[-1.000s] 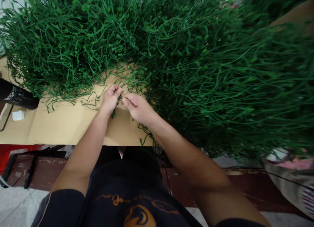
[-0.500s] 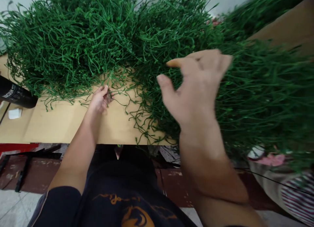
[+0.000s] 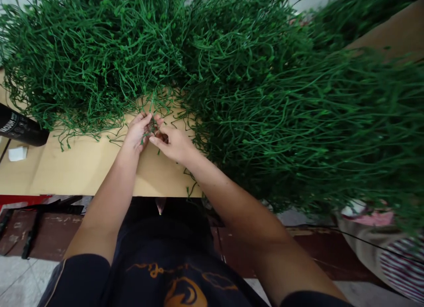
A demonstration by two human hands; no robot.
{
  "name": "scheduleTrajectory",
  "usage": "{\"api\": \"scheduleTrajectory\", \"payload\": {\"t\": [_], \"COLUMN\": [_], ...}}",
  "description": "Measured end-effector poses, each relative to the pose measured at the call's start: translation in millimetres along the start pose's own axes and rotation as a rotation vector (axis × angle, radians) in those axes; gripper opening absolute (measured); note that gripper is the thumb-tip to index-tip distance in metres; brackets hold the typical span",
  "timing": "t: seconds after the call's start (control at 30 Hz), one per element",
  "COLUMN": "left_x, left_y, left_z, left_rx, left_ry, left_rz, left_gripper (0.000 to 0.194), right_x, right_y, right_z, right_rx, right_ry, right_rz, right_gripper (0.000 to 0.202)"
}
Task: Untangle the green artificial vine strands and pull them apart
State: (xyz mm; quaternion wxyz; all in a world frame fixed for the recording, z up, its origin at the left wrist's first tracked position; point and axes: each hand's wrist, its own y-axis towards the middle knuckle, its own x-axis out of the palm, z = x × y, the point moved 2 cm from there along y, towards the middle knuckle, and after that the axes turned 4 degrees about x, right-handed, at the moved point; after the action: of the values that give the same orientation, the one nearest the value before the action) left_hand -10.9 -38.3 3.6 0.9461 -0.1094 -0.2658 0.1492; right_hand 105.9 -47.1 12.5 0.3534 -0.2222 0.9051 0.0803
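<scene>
Head view: a person's two bare hands meet over a tan table (image 3: 82,165), close to its near edge.
Left hand: the left hand (image 3: 138,132) lies palm partly up on the table, its fingers curled round a small green sprig (image 3: 149,129) and pinching it.
Right hand: the right hand (image 3: 172,143) sits just beside the left, touching it at the fingertips; thumb and forefinger are closed on the same sprig from the other side.
Sprig: thin green stems, held between both hands just above the tabletop, in front of the big heaps; its far end runs into loose strands lying on the table.
Left heap: a tangled pile of green stems (image 3: 89,59) covers the far left part of the table, with stray strands trailing toward the hands.
Right heap: a larger mass of straighter green stems (image 3: 298,121) fills the right side and hangs over the near edge.
Left edge: a black cylinder with white lettering (image 3: 20,128) lies on its side, and a small white block (image 3: 17,153) lies just nearer.
</scene>
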Motion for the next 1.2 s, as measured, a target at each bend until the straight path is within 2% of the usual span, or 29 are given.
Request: {"api": "scheduleTrajectory", "payload": {"t": [0.23, 0.4, 0.47, 0.53, 0.6, 0.63, 0.67, 0.77, 0.83, 0.9, 0.97, 1.1, 1.2], "left_x": [-5.3, -5.2, -5.9, -7.7, -9.6, -10.5, -11.4, -13.1, -13.1, -12.5, -11.6, -11.5, -11.5], "left_y": [5, 8, 9, 9, 9, 9, 9, 9, 10, 11, 12, 12, 12], "left_z": [-5, -2, 2, 7, 10, 10, 9, 4, 2, 0, 0, 0, 0], "left_rx": [0.026, 0.038, 0.059, 0.116, 0.145, 0.135, 0.117, 0.061, 0.047, 0.041, 0.037, 0.015, 0.024], "left_ry": [-0.063, -0.12, -0.153, -0.166, -0.148, -0.133, -0.12, -0.095, -0.081, -0.076, -0.07, -0.041, -0.049], "left_rz": [-0.027, 0.012, 0.048, 0.088, 0.115, 0.127, 0.133, 0.105, 0.057, 0.016, -0.005, -0.016, -0.054], "left_gripper": [0.012, 0.025, 0.027, 0.027, 0.023, 0.021, 0.019, 0.014, 0.012, 0.011, 0.01, 0.009, 0.011], "right_x": [5, 5, 11, 16, 9, 0, -12, -58, -77, -75, -54, -4, 12], "right_y": [4, -10, -26, -43, -52, -50, -45, -27, -22, -24, -27, -16, 2], "right_z": [6, -3, -19, -39, -51, -52, -48, -21, -6, -3, -10, -29, -27], "right_rx": [-0.005, -0.044, -0.196, -0.458, -0.611, -0.584, -0.496, -0.133, -0.079, -0.127, -0.224, -0.389, -0.418], "right_ry": [0.123, 0.036, -0.033, -0.113, -0.214, -0.276, -0.344, -0.506, -0.515, -0.523, -0.547, -0.574, -0.623], "right_rz": [-0.041, -0.055, -0.125, -0.237, -0.282, -0.247, -0.17, 0.247, 0.488, 0.557, 0.457, 0.153, 0.031], "right_gripper": [0.026, 0.02, 0.019, 0.018, 0.018, 0.019, 0.02, 0.022, 0.023, 0.03, 0.033, 0.033, 0.037]}}
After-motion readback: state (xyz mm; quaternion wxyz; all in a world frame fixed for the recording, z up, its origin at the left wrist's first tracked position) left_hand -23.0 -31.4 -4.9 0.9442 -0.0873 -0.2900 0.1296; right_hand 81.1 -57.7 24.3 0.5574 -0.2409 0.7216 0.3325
